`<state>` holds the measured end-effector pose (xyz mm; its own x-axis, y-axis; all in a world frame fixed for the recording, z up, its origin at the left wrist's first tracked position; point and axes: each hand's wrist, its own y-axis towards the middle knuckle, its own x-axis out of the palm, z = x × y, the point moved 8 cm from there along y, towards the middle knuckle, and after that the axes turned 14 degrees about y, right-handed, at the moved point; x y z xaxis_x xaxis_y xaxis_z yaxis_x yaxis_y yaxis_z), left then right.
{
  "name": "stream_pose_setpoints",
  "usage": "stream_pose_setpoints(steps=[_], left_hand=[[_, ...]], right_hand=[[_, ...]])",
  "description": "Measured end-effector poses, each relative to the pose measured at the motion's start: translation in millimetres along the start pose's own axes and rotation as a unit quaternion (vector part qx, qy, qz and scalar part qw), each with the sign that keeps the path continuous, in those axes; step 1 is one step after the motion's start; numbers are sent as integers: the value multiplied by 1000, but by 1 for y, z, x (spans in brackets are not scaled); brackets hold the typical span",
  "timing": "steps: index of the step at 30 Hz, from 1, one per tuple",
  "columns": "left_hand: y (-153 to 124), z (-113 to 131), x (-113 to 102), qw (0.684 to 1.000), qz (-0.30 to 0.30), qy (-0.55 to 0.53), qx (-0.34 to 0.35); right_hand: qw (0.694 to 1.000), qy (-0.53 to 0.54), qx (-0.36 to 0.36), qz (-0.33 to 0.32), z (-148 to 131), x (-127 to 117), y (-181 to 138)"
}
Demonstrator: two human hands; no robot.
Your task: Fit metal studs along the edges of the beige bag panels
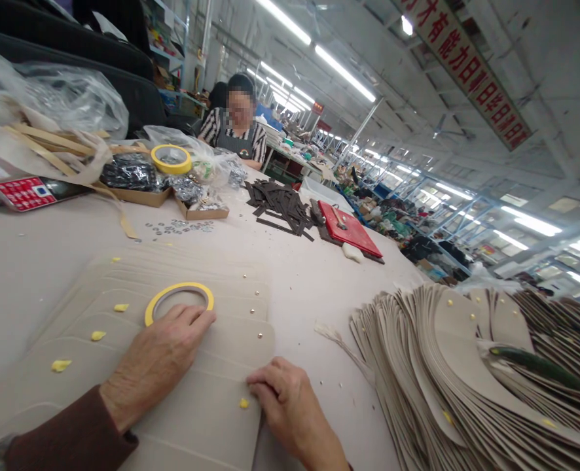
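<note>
At eight o'clock of the view, a flat yellow roll of tape (182, 286) lies on overlapping beige sheets with rounded corners (206, 366). The left hand (157, 356), in a dark brown sleeve, comes from seven o'clock and covers the near side of this roll. Its fingers are bent and close to one another; whether they clamp the roll or only rest upon it, I cannot tell.

At six o'clock, the right hand (292, 402) is at the right edge of the sheets. Its thumb and forefinger are drawn near together, but I cannot tell if they pinch something. Just beside them, toward seven o'clock, is a small yellow scrap (243, 403) on the sheet. Small silver studs (259, 335) stand in a line near the same edge, farther up.

At four o'clock, a big fanned pile of beige curved pieces (417, 366) occupies the pale table (314, 288). At ten o'clock, a second, thicker yellow roll (171, 150) leans among plastic-wrapped goods. At eleven o'clock, a person in a striped top (238, 124) sits at the table.
</note>
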<state>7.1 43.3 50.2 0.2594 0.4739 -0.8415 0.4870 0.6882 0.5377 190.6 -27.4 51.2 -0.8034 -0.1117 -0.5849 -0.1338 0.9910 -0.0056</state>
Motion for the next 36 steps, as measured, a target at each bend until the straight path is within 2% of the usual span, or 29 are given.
stream_pose_setpoints(steps=[5,7,8,11,13,17,23,30,36], left_hand=[[1,11,-22,991,102,-79,44],[3,18,-34,981,129,-136,54],[4,20,-39,975,134,-170,53],[4,28,-45,961,118,-246,53],[2,33,-44,959,99,-257,61],[-5,38,-44,969,104,-212,72],[-11,41,-39,975,101,-188,60],[-11,42,-45,975,125,-174,57],[-9,47,-46,965,105,-231,58]], right_hand=[[995,-45,61,-72,5,16,-2],[996,-42,38,-74,4,17,0],[998,-27,14,-49,1,13,2],[991,45,-90,89,-12,-11,4],[975,71,-158,138,-24,-20,2],[958,38,-256,127,-52,-14,2],[943,-12,-317,98,-69,-3,4],[939,-38,-327,100,-68,2,4],[919,-97,-339,176,-73,2,2]])
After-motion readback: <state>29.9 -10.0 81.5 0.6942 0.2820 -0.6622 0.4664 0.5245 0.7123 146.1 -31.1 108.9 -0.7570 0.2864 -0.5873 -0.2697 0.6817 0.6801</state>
